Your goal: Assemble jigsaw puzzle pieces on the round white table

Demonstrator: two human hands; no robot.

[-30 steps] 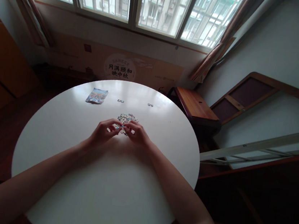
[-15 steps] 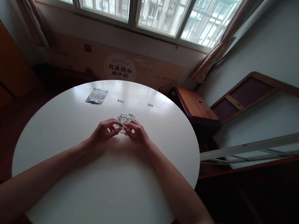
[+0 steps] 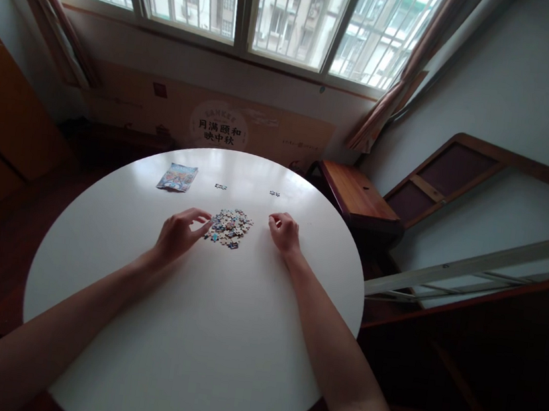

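Observation:
A heap of small jigsaw puzzle pieces lies on the round white table, several faces light, others coloured. At the heap's left edge is my left hand, its thumb and forefinger curved together so the tips almost meet against the pieces. What sits between those tips is too small to make out. To the right of the heap, apart from it, my right hand is closed with its fingers curled in. Anything inside its fingertips is hidden.
Behind the heap lie two small groups of pieces, a left group and a right group. A colourful printed packet rests at the back left. Beyond the table's right rim stands a wooden stool-like piece of furniture.
My hands were together over the near part of the heap. The right has moved away to the right, while the left has shifted slightly left, uncovering the pieces.

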